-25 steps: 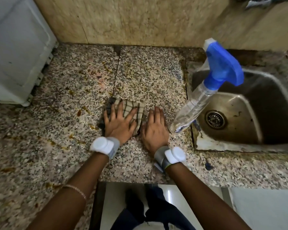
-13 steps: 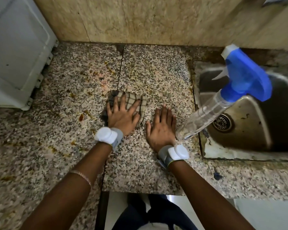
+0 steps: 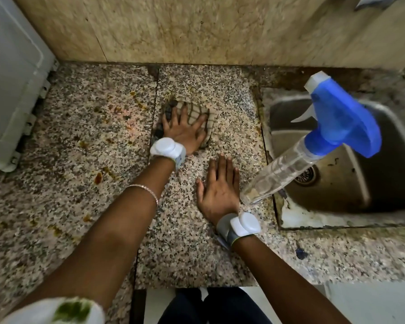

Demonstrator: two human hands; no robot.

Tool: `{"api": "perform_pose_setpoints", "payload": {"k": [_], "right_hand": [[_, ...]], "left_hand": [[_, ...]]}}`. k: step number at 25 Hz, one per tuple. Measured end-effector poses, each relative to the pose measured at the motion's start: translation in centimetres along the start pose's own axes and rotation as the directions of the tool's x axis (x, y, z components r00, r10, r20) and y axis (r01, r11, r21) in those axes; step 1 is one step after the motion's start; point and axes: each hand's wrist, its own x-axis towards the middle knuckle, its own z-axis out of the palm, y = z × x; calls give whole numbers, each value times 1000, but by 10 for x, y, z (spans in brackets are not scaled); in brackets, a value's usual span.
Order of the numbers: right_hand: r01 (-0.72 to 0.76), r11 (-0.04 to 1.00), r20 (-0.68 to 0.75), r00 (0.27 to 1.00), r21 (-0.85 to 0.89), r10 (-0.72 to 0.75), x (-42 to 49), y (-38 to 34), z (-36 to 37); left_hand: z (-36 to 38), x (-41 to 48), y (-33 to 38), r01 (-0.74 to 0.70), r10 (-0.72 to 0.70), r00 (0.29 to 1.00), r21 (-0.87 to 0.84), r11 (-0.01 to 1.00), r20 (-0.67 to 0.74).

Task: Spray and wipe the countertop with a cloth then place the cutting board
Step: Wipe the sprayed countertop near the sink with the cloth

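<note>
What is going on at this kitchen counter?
A person is wiping the speckled granite countertop. The left hand presses flat on a checked brown cloth; the right hand rests flat on the stone. A clear spray bottle with a blue trigger head stands beside the steel sink. Brown stains show on the left side. No cutting board is visible.
</note>
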Motion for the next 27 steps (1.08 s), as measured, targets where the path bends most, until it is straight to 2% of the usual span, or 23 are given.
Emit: {"api": "perform_pose_setpoints", "payload": {"k": [5, 10, 15, 17, 21, 25, 27], "right_hand": [[-20, 1000, -11, 1000, 13, 20, 1, 0, -1], [-25, 1000, -13, 1000, 2, 25, 2, -1, -1], [-25, 1000, 6, 1000, 8, 25, 2, -3, -3], [-72, 997, 9, 997, 34, 72, 18, -11, -9], [-127, 992, 111, 986, 11, 125, 51, -18, -3], [-158, 987, 55, 986, -40, 160, 53, -22, 7], [-140, 990, 49, 989, -30, 141, 51, -23, 6]], "left_hand": [[23, -42, 1, -202, 204, 979, 95, 975, -15], [-4, 17, 27, -66, 66, 998, -12, 998, 18], [21, -32, -1, -44, 46, 998, 45, 998, -45], [16, -16, -13, -25, 26, 999, 27, 999, -44], [-5, 31, -20, 53, -53, 999, -34, 998, -3], [16, 5, -18, -11, 12, 999, 33, 999, -36], [3, 32, -22, -5, 5, 999, -4, 1000, -50]]}}
